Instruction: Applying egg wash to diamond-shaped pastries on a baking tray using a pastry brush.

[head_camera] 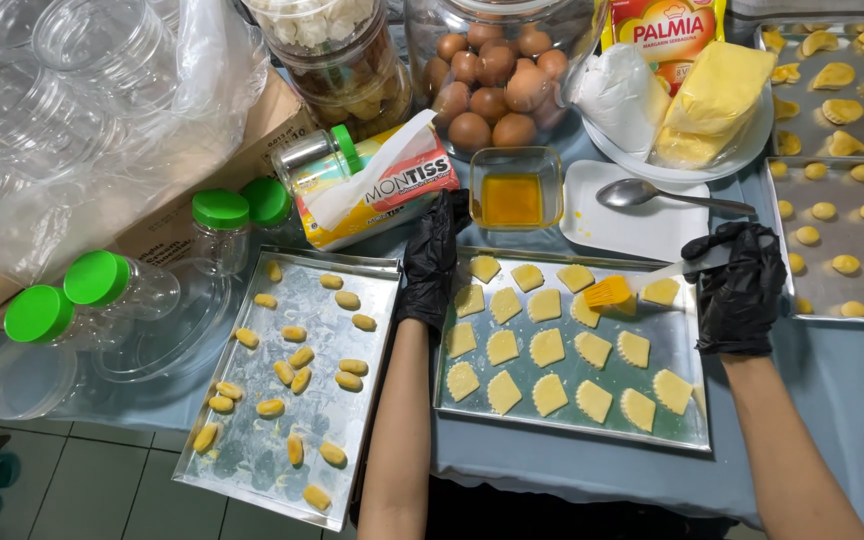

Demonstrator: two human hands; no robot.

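My right hand (739,288), in a black glove, grips a pastry brush with orange bristles (609,292). The bristles touch a scalloped dough piece (586,311) on the middle metal tray (694,430). That tray carries several pale yellow, shell-edged pieces in rows. My left hand (432,258), also in a black glove, rests on the tray's upper left corner and steadies it. A small square glass dish of orange egg wash (513,198) stands just behind the tray.
A left tray (252,470) holds several small oval dough pieces. Two more filled trays (842,310) sit at right. Behind: a white plate with a spoon (642,192), butter blocks (714,95), a jar of eggs (492,80), a tissue pack (372,190), green-capped jars (102,285).
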